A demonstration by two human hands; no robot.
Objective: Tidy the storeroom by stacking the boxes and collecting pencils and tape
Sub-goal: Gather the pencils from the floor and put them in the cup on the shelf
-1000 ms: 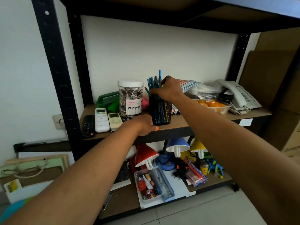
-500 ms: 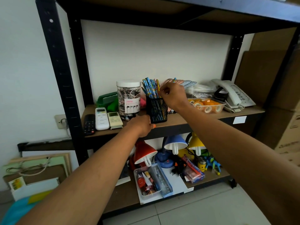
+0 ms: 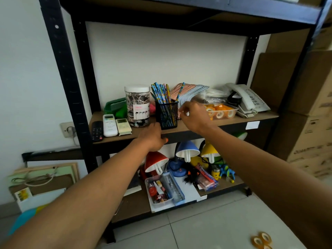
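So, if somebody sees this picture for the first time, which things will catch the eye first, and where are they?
Probably the black mesh cup full of colourful pencils, standing mid-shelf between the two hands: the left hand rests at the shelf edge, the right hand is just beside the cup. Next, the tub of orange tape rolls to the right. Below hang three bright lamps, red, blue and yellow.

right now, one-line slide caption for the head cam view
Both hands at a storeroom shelf: left hand beside the mesh pencil cup, right hand near a tub of tape rolls.
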